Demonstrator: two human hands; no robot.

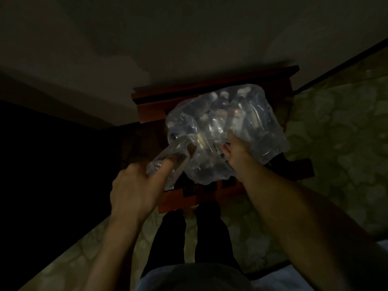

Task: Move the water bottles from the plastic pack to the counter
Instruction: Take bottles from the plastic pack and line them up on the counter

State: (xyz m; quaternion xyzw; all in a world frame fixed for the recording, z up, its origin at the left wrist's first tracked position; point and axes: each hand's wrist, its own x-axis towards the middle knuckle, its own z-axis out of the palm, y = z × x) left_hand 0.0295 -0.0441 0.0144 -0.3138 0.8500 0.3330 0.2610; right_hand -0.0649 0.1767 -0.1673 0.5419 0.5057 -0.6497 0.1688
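Observation:
A clear plastic pack (247,122) with several water bottles inside sits on a reddish wooden stand (151,110). My left hand (136,185) grips one clear water bottle (168,156) by its lower body. The bottle is tilted, and its top end is still at the pack's torn left opening. My right hand (235,150) holds the plastic wrap at the pack's near side, with the fingers curled into the film. The room is dim and the bottle caps inside the pack are only faintly visible.
A dark surface (52,164) lies to the left of the stand, below a pale wall (189,38). Patterned carpet (336,133) covers the floor on the right. My dark-trousered legs (189,238) stand just in front of the stand.

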